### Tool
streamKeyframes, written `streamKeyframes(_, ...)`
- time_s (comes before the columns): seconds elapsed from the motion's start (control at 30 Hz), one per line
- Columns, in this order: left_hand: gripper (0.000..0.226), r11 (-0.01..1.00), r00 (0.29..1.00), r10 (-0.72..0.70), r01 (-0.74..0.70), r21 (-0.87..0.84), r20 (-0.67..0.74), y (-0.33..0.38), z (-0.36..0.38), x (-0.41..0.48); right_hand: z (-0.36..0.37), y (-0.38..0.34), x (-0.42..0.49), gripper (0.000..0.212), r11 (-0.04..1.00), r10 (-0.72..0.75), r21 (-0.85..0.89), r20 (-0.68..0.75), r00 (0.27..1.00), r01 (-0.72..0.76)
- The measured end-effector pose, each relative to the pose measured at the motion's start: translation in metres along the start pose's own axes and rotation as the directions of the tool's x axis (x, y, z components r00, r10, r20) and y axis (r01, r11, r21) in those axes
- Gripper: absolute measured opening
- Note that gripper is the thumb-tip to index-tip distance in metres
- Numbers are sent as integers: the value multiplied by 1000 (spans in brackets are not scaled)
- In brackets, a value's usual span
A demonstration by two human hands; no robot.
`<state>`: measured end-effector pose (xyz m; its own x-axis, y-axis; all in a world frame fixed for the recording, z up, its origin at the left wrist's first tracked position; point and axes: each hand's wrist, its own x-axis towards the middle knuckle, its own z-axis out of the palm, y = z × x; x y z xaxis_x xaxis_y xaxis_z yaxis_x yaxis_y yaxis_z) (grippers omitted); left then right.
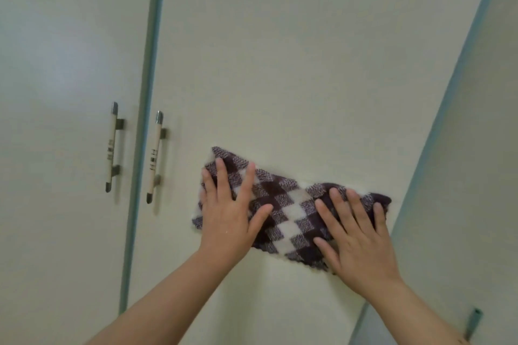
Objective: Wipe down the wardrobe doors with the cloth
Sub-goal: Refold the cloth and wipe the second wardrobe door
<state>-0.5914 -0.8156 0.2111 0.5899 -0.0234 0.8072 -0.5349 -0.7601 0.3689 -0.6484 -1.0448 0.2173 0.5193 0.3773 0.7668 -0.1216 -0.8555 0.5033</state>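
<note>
While my left hand (224,221) and right hand (361,244) press flat, fingers straight, on the checked cloth (286,213) against the wardrobe door (280,64), uneven pressure could let it slip beneath my fingertips.

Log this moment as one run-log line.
phase: wipe | left hand flat on cloth | right hand flat on cloth | cloth against wardrobe door

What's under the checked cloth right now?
The checked cloth lies flat against the wardrobe door, with the left hand and right hand pressing on top. The door patch beneath it is covered, so unseen.
</note>
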Motion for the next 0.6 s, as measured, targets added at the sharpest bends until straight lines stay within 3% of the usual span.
streamKeyframes(0.33, 66, 971, 991, -79, 53, 234, 105, 32, -37, 52, -33, 28, 56, 60, 1000, 21, 21, 11, 1000, -21)
streamKeyframes(0.6, 46, 958, 1000, 17, -14, 288, -10, 35, -58, 79, -41, 39, 73, 65, 999, 45, 21, -2, 999, -45)
